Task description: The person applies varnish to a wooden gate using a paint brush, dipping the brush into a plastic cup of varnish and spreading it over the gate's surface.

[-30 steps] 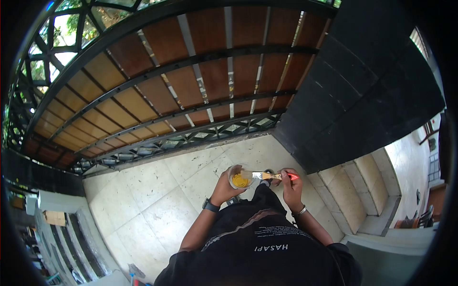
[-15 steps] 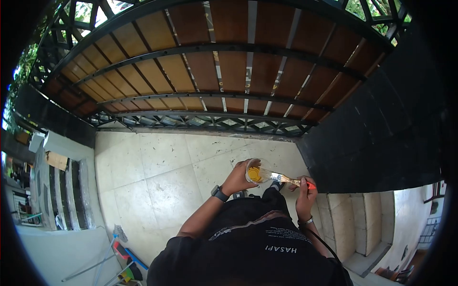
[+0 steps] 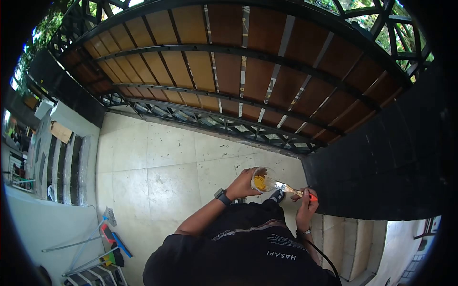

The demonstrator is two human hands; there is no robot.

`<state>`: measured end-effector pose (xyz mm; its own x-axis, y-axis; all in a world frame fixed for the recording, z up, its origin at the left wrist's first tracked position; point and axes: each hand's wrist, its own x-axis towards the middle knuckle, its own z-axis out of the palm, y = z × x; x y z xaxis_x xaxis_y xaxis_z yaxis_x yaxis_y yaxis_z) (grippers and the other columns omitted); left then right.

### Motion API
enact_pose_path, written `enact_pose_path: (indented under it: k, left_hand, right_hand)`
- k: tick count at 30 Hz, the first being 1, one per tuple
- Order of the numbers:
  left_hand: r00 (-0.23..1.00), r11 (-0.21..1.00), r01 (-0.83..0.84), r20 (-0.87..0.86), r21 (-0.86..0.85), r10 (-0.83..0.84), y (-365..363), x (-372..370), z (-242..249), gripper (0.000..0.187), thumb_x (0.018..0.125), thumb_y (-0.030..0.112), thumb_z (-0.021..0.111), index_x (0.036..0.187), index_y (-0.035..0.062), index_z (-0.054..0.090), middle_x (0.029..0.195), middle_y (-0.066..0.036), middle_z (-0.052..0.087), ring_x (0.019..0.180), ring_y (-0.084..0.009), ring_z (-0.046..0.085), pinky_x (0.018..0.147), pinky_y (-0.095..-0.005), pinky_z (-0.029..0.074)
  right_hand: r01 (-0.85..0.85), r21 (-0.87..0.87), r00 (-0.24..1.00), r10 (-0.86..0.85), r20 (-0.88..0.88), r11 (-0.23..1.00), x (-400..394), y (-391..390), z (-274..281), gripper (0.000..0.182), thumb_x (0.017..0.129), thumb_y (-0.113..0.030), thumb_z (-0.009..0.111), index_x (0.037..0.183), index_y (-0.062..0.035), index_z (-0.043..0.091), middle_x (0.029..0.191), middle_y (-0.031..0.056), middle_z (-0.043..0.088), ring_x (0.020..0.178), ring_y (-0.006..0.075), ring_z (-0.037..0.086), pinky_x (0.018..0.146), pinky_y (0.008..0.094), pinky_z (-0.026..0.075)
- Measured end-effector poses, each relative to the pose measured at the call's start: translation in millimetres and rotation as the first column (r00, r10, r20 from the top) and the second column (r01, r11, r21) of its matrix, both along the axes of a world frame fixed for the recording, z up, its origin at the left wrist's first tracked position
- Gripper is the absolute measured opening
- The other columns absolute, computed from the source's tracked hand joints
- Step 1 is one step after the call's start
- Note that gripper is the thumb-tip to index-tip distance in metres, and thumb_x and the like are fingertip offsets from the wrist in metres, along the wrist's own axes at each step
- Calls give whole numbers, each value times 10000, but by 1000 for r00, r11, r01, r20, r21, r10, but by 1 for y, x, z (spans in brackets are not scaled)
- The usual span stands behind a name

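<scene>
My left hand (image 3: 242, 185) is wrapped round a clear plastic cup (image 3: 270, 172) tipped toward me. Yellow-brown paint (image 3: 259, 182) shows inside it. In my right hand (image 3: 306, 205) is a paintbrush (image 3: 290, 189) with a red-tipped wooden handle and a metal band. Its bristle end points left and overlaps the rim of the cup. Ahead stands a gate of wooden slats in a black metal frame; yellow-brown slats (image 3: 160, 24) fill its left part and dark brown slats (image 3: 267, 31) its right. Both hands are held apart from the gate, over the floor.
Pale tiles (image 3: 167, 190) cover the floor. A black panel (image 3: 372, 167) stands on the right, with steps (image 3: 341, 243) below it. More steps (image 3: 71, 171) are at the left. Brooms and a mop (image 3: 109, 217) lean at the lower left.
My view has turned, so the gate now slants down to the right and the left steps sit lower. The cup and brush stay close together in my hands.
</scene>
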<state>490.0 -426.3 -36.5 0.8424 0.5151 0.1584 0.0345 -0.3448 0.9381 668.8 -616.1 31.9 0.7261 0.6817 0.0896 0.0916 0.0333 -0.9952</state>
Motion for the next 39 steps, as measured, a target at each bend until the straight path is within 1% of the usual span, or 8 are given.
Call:
enact_pose_path:
  k: [5, 7, 16, 22, 26, 31, 35, 39]
  left_hand:
    - [1000, 1000, -2, -14, -13, 2, 0, -4, 1, 822, 685, 256, 830, 1387, 43, 459, 1267, -126, 623, 1208, -283, 575, 1076, -414, 354]
    - [999, 996, -33, 22, 78, 31, -3, -3, 5, 783, 629, 158, 855, 1312, -8, 511, 1218, -186, 648, 1135, -360, 617, 1008, -401, 475]
    - [999, 1000, -7, -42, 24, 7, -6, -7, 11, 785, 668, 271, 846, 1346, 56, 513, 1311, -158, 579, 1245, -328, 523, 1105, -454, 322]
    - [999, 1000, -14, -36, 13, 14, -10, -13, 15, 795, 668, 257, 840, 1354, 38, 503, 1295, -173, 586, 1234, -344, 530, 1095, -439, 340]
    - [1000, 1000, -19, -11, -2, 19, -10, -15, 12, 796, 664, 250, 839, 1350, 27, 502, 1291, -182, 586, 1225, -351, 535, 1088, -432, 351]
    - [999, 999, -47, -7, 14, 47, -12, -22, 8, 795, 660, 247, 839, 1344, 26, 502, 1283, -183, 588, 1217, -352, 539, 1076, -428, 365]
    - [998, 999, -47, -34, -20, 47, -12, -25, 11, 795, 659, 242, 841, 1344, 26, 499, 1293, -180, 582, 1229, -353, 529, 1082, -430, 357]
    - [996, 997, -80, 38, 12, 80, -13, -25, 7, 762, 648, 222, 848, 1305, 10, 527, 1239, -187, 620, 1172, -363, 579, 1034, -423, 427]
  right_hand:
    - [3, -24, 1000, -3, 19, 1000, -1, 2, -1, 243, 1051, -199, 468, 1019, 24, 560, 699, 81, 647, 640, 124, 600, 675, 269, 485]
    - [-3, -22, 1000, 4, 24, 1000, -1, 1, 1, 244, 1050, -200, 469, 1014, 24, 558, 705, 83, 647, 641, 121, 599, 673, 267, 484]
    - [-10, -13, 999, 10, 45, 1000, 8, -7, -24, 241, 1052, -212, 476, 1044, 16, 551, 781, 74, 609, 650, 127, 589, 663, 281, 487]
    - [16, 102, 969, 9, -246, 995, 5, -1, -11, 232, 1046, -210, 498, 1090, 14, 537, 886, 61, 592, 711, 140, 587, 678, 304, 472]
    - [44, 63, 966, -27, -257, 997, -3, 2, -6, 227, 1047, -211, 496, 1093, 7, 537, 902, 57, 589, 725, 134, 583, 681, 303, 458]
    - [-46, 59, 963, 61, -264, 997, 2, -4, -16, 216, 1046, -207, 501, 1113, -6, 539, 994, 74, 580, 709, 139, 576, 677, 301, 458]
    - [-36, 58, 965, 49, -259, 998, -2, -1, -15, 210, 1043, -195, 489, 1062, 7, 541, 957, 88, 579, 679, 143, 586, 653, 297, 471]
    - [-8, 52, 965, 21, -262, 999, -14, 8, -4, 228, 1049, -208, 468, 1051, 8, 541, 834, 71, 584, 665, 130, 575, 647, 287, 451]
